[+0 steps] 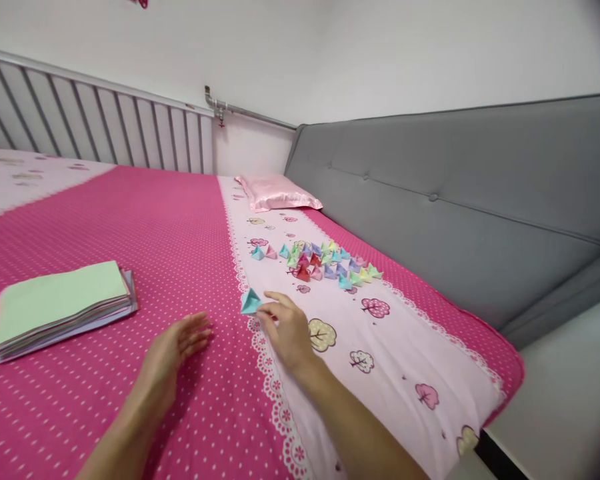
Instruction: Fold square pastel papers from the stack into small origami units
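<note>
A blue folded paper boat [251, 302] is at the thumb and forefinger of my right hand [286, 328], which pinches its near right end above the lace border of the bedspread. My left hand [177, 347] is open, fingers loosely stretched, with nothing in it; it is to the left of the boat, over the pink dotted cloth. Further back, several small paper boats [316, 260] in many colours stand grouped on the tree-patterned strip. A blue boat [257, 253] and a pink boat [271, 252] sit at the left end of that group.
A stack of coloured paper [63, 300], light green on top, lies on the bed at left. A pink satin pillow [277, 193] rests at the far end. The grey padded headboard [430, 160] borders the right side, and a white radiator [105, 123] runs along the back wall.
</note>
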The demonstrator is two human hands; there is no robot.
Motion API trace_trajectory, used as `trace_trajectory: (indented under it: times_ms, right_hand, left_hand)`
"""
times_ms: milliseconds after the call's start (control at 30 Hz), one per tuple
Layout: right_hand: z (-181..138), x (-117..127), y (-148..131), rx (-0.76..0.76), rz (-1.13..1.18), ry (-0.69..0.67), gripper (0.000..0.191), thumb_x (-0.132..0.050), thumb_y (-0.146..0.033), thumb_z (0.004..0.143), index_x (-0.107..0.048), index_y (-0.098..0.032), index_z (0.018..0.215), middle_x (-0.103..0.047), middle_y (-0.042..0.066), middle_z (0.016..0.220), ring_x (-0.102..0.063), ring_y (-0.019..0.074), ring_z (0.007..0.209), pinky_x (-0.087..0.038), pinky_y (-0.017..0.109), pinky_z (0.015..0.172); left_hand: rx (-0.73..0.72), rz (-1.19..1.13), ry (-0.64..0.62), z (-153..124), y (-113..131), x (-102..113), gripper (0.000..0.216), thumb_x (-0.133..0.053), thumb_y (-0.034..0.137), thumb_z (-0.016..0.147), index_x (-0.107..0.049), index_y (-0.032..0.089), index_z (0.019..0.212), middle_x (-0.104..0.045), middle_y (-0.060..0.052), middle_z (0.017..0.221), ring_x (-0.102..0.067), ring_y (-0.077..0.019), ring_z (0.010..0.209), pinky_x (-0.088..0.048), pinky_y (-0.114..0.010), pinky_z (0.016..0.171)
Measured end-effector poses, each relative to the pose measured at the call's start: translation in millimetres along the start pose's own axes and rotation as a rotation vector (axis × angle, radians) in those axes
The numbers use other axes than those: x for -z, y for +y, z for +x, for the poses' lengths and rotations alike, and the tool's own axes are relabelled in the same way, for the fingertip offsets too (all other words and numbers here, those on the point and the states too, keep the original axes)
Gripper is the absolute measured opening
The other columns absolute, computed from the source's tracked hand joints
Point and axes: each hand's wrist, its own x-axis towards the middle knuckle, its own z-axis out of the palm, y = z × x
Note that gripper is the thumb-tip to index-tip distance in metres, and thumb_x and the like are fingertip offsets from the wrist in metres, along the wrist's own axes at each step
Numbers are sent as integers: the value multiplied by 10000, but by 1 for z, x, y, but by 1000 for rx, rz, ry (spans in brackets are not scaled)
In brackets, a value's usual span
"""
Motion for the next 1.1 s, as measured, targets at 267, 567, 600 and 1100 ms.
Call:
trace_trajectory:
  times_ms: [267, 567, 600, 1100]
  right_hand:
    - [20, 89, 72, -209, -530, -26, 194, -493, -191, 796, -680, -225, 837, -581, 39, 1163, -612, 183, 883, -461, 346, 817]
    - [38, 103, 128, -314, -700, -72, 189, -511, -195, 784, -691, -231, 831, -584, 38, 1150, -570, 200, 964, -454, 291, 761]
    - [39, 101, 132, -318, -707, -74, 188, -511, -198, 784, -691, -233, 829, -585, 33, 1148, -570, 193, 959, -453, 280, 754]
    - [43, 92, 145, -298, -709, -38, 223, -544, -207, 755, -659, -233, 944, -571, 37, 1159, -586, 191, 891, -441, 273, 716]
  left_hand:
    - [-21, 9, -28, 2, 0, 5, 261, -506, 317, 760, -621, 144, 918, -646, -102, 990, -634, -180, 772, -509, -270, 687]
    - [-12, 10, -27, 2, 0, 8, 288, -515, 360, 769, -639, 144, 913, -655, -115, 984, -638, -188, 790, -512, -273, 685]
    - [-12, 13, -27, 2, 0, 8, 294, -518, 365, 768, -641, 142, 915, -657, -118, 982, -639, -190, 790, -511, -274, 684]
    - [-2, 7, -9, -2, 4, 8, 282, -509, 350, 765, -634, 138, 903, -669, -106, 907, -638, -180, 778, -495, -272, 694]
